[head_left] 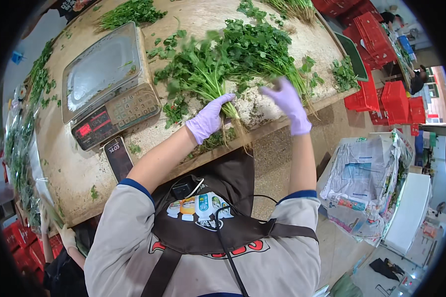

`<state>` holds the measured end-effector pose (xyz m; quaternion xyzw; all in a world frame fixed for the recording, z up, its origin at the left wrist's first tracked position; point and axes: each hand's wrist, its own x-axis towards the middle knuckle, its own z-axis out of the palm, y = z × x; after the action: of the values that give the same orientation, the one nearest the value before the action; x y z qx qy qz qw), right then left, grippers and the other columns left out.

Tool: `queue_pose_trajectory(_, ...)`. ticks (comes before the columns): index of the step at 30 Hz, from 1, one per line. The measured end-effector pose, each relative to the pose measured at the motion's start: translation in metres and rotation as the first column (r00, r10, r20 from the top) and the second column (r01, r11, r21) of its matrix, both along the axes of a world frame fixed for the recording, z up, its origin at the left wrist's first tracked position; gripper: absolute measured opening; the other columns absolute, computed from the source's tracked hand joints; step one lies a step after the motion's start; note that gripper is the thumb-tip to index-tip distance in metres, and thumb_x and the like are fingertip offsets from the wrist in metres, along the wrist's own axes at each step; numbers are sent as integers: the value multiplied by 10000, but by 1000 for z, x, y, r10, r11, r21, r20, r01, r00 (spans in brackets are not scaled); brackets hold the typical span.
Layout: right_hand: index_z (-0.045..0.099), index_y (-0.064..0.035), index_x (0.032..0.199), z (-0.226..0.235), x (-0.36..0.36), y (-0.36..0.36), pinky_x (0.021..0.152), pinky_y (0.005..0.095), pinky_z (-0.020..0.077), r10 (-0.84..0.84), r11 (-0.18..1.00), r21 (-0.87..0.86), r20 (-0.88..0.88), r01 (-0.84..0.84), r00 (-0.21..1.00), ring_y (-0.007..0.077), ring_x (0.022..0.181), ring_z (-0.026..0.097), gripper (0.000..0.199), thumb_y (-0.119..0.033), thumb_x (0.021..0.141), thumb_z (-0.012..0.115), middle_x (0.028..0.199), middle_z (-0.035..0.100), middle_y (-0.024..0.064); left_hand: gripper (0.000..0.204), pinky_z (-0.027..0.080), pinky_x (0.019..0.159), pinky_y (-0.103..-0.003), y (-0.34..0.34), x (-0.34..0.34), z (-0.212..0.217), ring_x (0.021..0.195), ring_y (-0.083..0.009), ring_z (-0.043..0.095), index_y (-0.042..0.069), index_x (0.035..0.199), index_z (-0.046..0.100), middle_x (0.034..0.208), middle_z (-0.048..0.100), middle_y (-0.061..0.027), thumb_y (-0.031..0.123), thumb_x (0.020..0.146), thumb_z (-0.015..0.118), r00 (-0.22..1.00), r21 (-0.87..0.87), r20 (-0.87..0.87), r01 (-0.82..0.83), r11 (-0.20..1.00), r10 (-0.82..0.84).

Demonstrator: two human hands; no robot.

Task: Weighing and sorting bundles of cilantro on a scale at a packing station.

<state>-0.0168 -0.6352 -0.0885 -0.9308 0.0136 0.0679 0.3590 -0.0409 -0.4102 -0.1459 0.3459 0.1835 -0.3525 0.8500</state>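
While the left hand (209,119) in a lilac glove clamps the stems of a leafy green coriander bunch (223,62) at the near edge of the pale worn worktable (74,168), the right hand (288,101), gloved and spread, hovers blurred beside it, so loose sprigs could slip off that edge.

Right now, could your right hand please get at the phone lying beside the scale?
Probably not easily: the right hand is up by the herb bunch, and the left hand and its forearm lie across the way to the phone.
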Motion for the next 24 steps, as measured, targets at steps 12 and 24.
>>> queue_pose_trajectory(12,635,-10,942,-60,77,-21,806,350,476,-69,964,-250,96,91,993,328,821,622,464,-310,613,765,881,654,181,122,530,610,-319,21,0,-4,642,-181,599,34,915,547,695,581,-56,133,844,549,982,87,119,-160,983,149)
queue_pose_trajectory(24,572,-88,704,59,0,18,571,263,431,-123,575,789,-176,214,977,143,572,512,147,-213,769,612,628,527,26,126,484,887,-483,13,-6,-7,1001,-325,573,-16,929,467,1040,585,-205,36,815,476,978,-159,-43,-210,965,206)
